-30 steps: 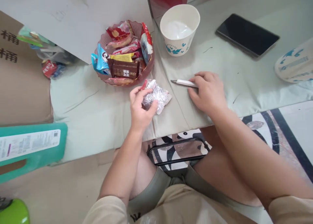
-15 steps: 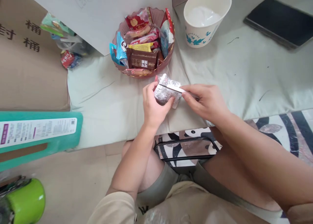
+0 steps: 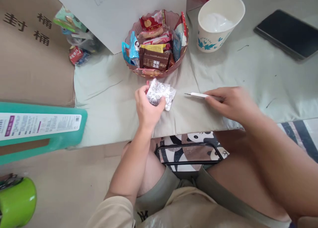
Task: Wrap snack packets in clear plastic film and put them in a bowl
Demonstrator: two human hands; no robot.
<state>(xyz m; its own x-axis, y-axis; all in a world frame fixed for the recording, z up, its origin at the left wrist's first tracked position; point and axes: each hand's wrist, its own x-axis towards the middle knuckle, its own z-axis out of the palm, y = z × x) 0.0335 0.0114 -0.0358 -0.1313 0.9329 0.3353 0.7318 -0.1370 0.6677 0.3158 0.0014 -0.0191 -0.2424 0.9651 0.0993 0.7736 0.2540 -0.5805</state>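
My left hand [image 3: 148, 107] grips a small silver snack packet [image 3: 162, 94], thumb in front and fingers behind. A bit of red shows at the packet's upper left edge. Whether it is cut open, I cannot tell. To the right, my right hand [image 3: 232, 103] is closed around a slim white craft knife [image 3: 198, 95], whose thin dark tip points left at the packet with a gap between them. Just beyond the packet stands a pink ribbed bowl [image 3: 171, 69] full of wrapped snacks, a brown packet [image 3: 155, 59] at its front.
A paper cup [image 3: 210, 44] with a white liner stands behind my right hand, and a black phone [image 3: 288, 34] lies at the far right. Left are a cardboard box [image 3: 32, 72], a teal-edged package [image 3: 72, 140] and several plastic packets [image 3: 77, 39]. A white box [image 3: 146, 1] stands behind.
My right hand has drawn the knife away to the right, off the packet it was touching. My left hand has moved slightly left, still gripping the packet. The view has shifted a little.
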